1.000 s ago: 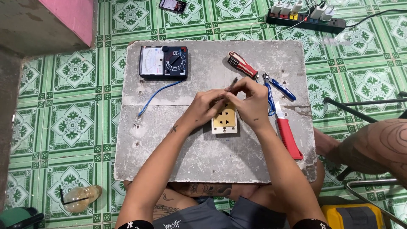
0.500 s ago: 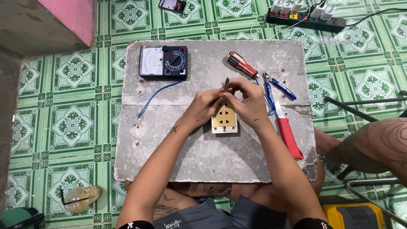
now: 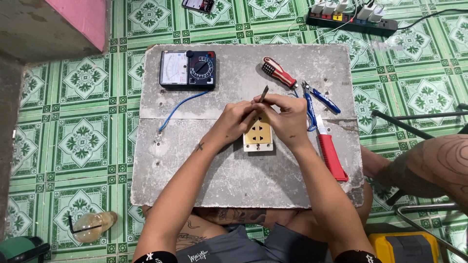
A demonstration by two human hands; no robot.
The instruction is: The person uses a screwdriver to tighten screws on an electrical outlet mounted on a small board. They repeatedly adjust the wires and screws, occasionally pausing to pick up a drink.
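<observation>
— So, what have your hands got hold of?

— Both are bunched together over the top edge of the socket plate point(image 3: 258, 138). My right hand point(image 3: 287, 119) has its fingertips pinched shut on a thin dark tool point(image 3: 263, 93), whose tip pokes up and away from me past my knuckles. My left hand point(image 3: 235, 119) curls in from the other side, fingertips meeting the right ones at the same spot; whether it grips the tool itself or only steadies it, I cannot tell.

— And the plate?

— It lies flat on the grey slab point(image 3: 195, 165) across my lap, a cream-yellow rectangle with pin holes facing up, its upper part hidden under my fingers.

— What's close by?

— Just beside my right hand lie blue-handled pliers point(image 3: 317, 97), and below them a red-handled cutter point(image 3: 332, 156) running along my right forearm. A red-and-black screwdriver point(image 3: 279, 73) lies a little further up the slab. Up on the left sits an analogue multimeter point(image 3: 188, 69), with a blue wire point(image 3: 178, 108) trailing down from it.

— And beyond the slab?

— Green patterned tiles point(image 3: 83, 141), a power strip point(image 3: 351, 19) with plugs at the top right, and a phone point(image 3: 197, 5) at the top edge.
</observation>
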